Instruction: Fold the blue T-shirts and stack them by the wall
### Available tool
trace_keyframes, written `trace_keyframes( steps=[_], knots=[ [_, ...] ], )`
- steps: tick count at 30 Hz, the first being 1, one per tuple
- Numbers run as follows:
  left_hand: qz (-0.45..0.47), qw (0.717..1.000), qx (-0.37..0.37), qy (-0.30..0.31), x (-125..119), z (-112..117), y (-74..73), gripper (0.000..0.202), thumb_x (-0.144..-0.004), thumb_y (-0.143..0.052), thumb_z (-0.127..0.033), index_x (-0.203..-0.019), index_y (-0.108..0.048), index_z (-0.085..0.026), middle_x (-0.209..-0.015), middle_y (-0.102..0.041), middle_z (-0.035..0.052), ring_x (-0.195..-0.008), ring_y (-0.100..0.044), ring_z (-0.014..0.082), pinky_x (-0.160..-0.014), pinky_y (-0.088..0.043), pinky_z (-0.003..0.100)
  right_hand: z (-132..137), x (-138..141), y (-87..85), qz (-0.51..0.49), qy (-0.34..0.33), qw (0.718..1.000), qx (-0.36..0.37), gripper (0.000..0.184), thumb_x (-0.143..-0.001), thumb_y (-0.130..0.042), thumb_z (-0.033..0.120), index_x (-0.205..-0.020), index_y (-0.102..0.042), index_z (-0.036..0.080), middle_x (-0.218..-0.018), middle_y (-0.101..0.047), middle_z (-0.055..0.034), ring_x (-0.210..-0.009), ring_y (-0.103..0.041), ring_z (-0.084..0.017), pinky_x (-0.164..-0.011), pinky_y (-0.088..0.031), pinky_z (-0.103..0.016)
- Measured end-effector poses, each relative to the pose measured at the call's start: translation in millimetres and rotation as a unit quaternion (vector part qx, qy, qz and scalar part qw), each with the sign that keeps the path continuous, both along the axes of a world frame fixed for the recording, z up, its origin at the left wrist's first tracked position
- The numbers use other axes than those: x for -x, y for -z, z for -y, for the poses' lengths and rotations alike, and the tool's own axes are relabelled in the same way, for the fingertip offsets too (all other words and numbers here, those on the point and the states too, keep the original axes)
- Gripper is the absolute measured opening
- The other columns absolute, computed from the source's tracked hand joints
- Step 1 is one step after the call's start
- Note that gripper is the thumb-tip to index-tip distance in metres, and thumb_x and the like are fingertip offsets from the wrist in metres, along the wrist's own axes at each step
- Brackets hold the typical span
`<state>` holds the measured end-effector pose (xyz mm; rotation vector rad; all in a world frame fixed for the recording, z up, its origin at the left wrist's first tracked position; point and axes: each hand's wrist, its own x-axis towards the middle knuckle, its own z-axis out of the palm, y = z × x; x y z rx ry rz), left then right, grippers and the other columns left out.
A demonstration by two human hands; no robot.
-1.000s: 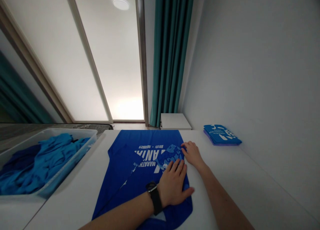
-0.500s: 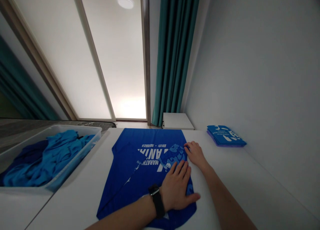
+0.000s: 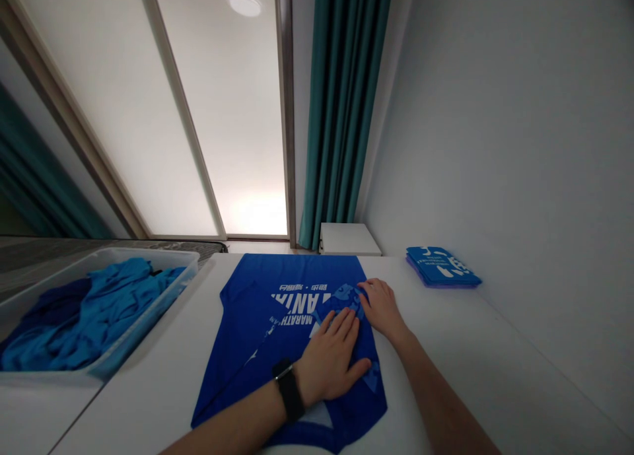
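Note:
A blue T-shirt (image 3: 262, 323) with white print lies spread on the white table (image 3: 446, 362), its left side folded inward. My left hand (image 3: 329, 362), a black watch on its wrist, lies flat and open on the shirt's right part. My right hand (image 3: 379, 306) rests just beyond it, fingers flat on the shirt's right edge, holding nothing.
A clear plastic bin (image 3: 148, 323) full of crumpled blue garments (image 3: 84, 316) stands at the left. A stack of folded blue shirts (image 3: 440, 267) lies at the far right by the wall. A small white cabinet (image 3: 349, 238) and teal curtain (image 3: 337, 111) stand behind the table.
My left hand has slid a little to the left and farther across the shirt, uncovering more of the near right hem. The right hand stays about where it was.

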<state>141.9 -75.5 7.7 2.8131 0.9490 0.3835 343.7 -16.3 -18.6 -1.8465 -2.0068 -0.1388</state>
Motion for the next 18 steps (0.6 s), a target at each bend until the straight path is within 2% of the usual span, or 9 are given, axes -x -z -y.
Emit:
trace_keyframes(
  steps=[3,7,12,15,18],
  knots=[
    [-0.015,0.999,-0.013,-0.031,31.7,-9.0,-4.7,0.066,-0.099,-0.031,-0.056,-0.150,-0.032,-0.014,-0.157,-0.031,0.0121,-0.146,-0.024,0.0243,-0.120,-0.020,0.042,13.5,24.6,-3.8,0.018,-0.037,0.999,-0.013,0.036,-0.094,-0.042,0.025,-0.126,-0.058,0.021,-0.131,-0.055,-0.0124,-0.125,-0.045,-0.027,-0.109,-0.029,-0.044],
    [-0.031,0.996,-0.025,-0.077,91.8,-26.0,-5.3,0.060,-0.100,-0.031,-0.050,-0.152,-0.029,-0.019,-0.158,-0.029,0.0090,-0.147,-0.023,0.0223,-0.120,-0.021,0.042,36.3,55.8,1.6,0.020,-0.086,0.996,0.014,0.042,-0.096,-0.041,0.029,-0.136,-0.052,0.021,-0.145,-0.048,-0.0112,-0.136,-0.037,-0.027,-0.114,-0.025,-0.047],
    [-0.039,0.988,-0.010,-0.150,166.1,-50.7,3.5,0.056,-0.102,-0.031,-0.047,-0.151,-0.031,-0.020,-0.157,-0.030,0.0087,-0.146,-0.025,0.0221,-0.119,-0.022,0.043,54.3,67.8,9.3,0.021,-0.122,0.990,0.072,0.048,-0.097,-0.041,0.037,-0.143,-0.046,0.023,-0.152,-0.040,-0.0083,-0.141,-0.033,-0.026,-0.117,-0.023,-0.047],
    [-0.043,0.984,-0.013,-0.171,191.3,-58.9,15.4,0.057,-0.101,-0.034,-0.048,-0.151,-0.033,-0.020,-0.157,-0.030,0.0092,-0.145,-0.026,0.0239,-0.119,-0.024,0.044,56.2,67.3,8.2,0.036,-0.117,0.986,0.109,0.052,-0.099,-0.037,0.043,-0.147,-0.042,0.024,-0.156,-0.034,-0.0082,-0.143,-0.029,-0.026,-0.118,-0.021,-0.048],
    [-0.047,0.984,-0.027,-0.168,200.8,-61.3,27.5,0.059,-0.099,-0.034,-0.053,-0.150,-0.036,-0.021,-0.156,-0.032,0.0095,-0.145,-0.028,0.0258,-0.118,-0.024,0.046,57.6,67.6,5.9,0.051,-0.120,0.982,0.133,0.059,-0.098,-0.032,0.053,-0.150,-0.036,0.024,-0.158,-0.028,-0.0079,-0.145,-0.024,-0.025,-0.119,-0.017,-0.048]
  ],
)
